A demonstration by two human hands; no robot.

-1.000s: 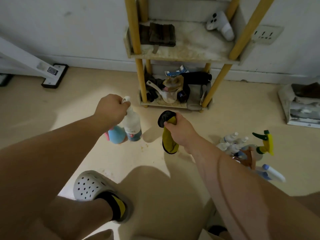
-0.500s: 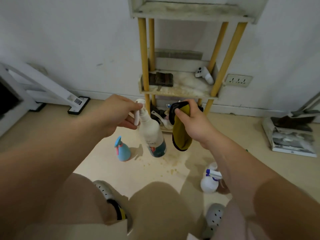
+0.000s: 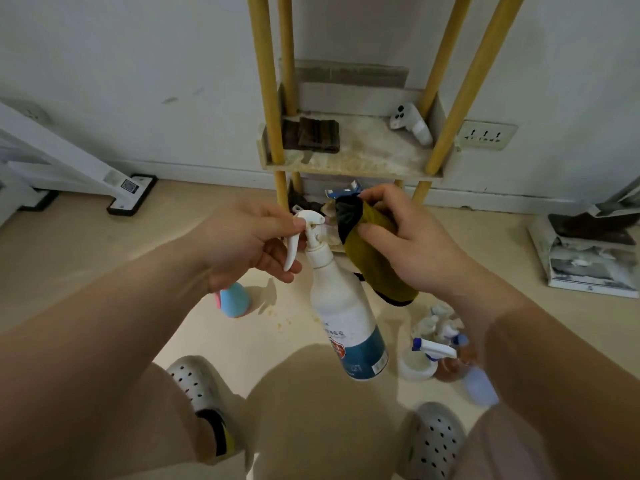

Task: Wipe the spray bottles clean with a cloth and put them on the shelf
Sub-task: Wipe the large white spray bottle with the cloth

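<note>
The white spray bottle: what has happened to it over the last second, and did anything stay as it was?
The left hand has lifted the white spray bottle off the floor by its trigger head; it now hangs tilted in the air. The right hand has brought the yellow cloth up beside the bottle's neck. The small blue bottle stays on the floor, and the shelf holds no spray bottle yet.

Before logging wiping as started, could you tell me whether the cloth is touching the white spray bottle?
Cannot tell: in the head view the cloth overlaps the white spray bottle.
</note>
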